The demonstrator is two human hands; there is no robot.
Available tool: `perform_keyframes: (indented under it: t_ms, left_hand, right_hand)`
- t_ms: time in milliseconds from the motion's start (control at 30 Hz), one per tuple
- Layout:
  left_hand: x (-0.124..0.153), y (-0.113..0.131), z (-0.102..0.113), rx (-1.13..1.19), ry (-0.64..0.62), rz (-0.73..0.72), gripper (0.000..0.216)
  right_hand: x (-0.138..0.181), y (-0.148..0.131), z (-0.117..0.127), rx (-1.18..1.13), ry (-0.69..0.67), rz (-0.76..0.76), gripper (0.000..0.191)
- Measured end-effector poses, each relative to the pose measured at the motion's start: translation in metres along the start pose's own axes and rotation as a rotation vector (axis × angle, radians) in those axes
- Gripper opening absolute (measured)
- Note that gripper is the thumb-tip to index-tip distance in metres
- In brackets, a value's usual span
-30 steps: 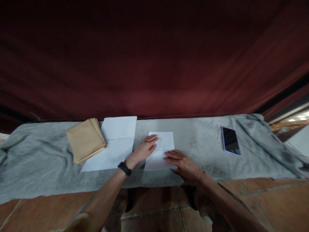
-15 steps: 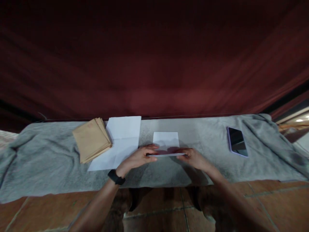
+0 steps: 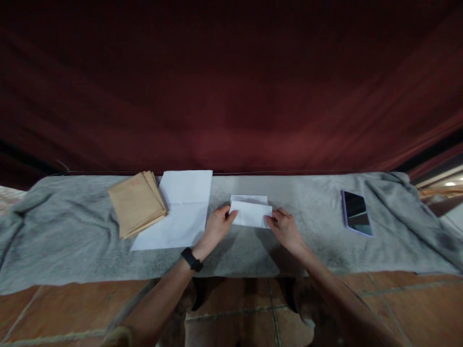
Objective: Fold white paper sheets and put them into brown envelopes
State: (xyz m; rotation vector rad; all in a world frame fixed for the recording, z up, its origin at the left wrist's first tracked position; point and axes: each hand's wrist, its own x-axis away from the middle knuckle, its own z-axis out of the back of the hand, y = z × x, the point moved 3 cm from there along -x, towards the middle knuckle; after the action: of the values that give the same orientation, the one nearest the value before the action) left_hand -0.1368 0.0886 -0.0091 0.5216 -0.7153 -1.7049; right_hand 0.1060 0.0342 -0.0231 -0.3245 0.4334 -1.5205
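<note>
Folded white paper: the folded paper (image 3: 251, 215) is about midway along the table, a little nearer its far edge than its near one; a second layer shows behind the front panel, and I can't tell whether its lower edge touches the cloth.
Left hand: the left hand (image 3: 216, 225) has a narrow grip on the paper's left side, thumb in front, fingers mostly hidden behind.
Right hand: the right hand (image 3: 286, 230) pinches the opposite side, near the lower corner, grip equally narrow.
Fold in hand: looks to me like the paper being doubled over, its two layers not yet level along the top.
Next move calls for: matching those top edges while both hands keep the sides square, then firm pressure along the crease.
White sheets: larger white sheets (image 3: 184, 219) lie flat left of the hands, between the far and near edges.
Brown envelopes: the brown envelopes (image 3: 135, 205), or what look like them, overlap the sheets' left side.
Phone: a phone (image 3: 357, 213) lies toward the table's right end, well apart.
Cover: grey cloth (image 3: 72, 221) drapes the table, rumpled toward both end corners.
</note>
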Motion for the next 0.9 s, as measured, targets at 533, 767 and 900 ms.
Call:
perform_keyframes:
  t_ms: [533,767,900]
  left_hand:
    - [-0.018,0.023,-0.003,-0.484,0.061,0.227,0.029]
    - [-0.029,0.017,0.003,-0.389,0.022,0.268,0.034]
    - [-0.034,0.010,0.007,-0.286,-0.045,0.258,0.029]
  right_hand:
    - [-0.025,-0.015,0.002,0.239,0.006,-0.208,0.028]
    - [-0.029,-0.015,0.000,0.282,0.017,-0.209,0.029]
    - [-0.031,-0.014,-0.001,0.302,0.022,-0.216,0.031]
